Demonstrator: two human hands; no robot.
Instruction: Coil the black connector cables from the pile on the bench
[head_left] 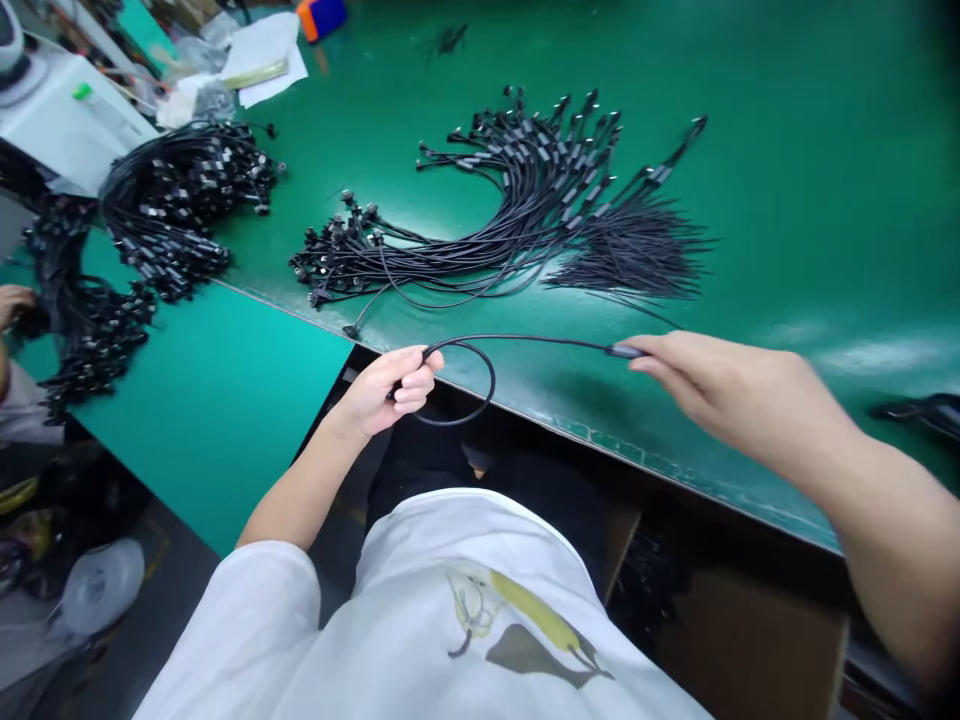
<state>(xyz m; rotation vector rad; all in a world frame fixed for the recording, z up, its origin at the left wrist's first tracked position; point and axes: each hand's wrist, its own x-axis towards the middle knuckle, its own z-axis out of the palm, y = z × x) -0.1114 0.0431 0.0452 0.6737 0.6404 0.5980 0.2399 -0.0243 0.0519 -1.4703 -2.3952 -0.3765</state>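
A black cable point(525, 338) stretches between my two hands above the near edge of the table. My left hand point(397, 388) is closed around it, and a loop of the cable hangs beside those fingers. With thumb and fingers together, my right hand point(720, 385) pinches the cable at a grey sleeve point(628, 351). Its far end is hidden behind that hand. Just beyond lies a spread bundle of black cables point(480, 245) with connectors at the left and top. To its right sits a pile of thin black strips point(637, 250), apparently cable ties.
More cable bundles lie at the left point(187, 200), next to a white machine point(67, 115). Papers point(262, 55) and an orange-blue object point(322, 17) are at the back. Another person's hand point(13, 303) shows at the far left. A dark tool point(922, 410) lies at right.
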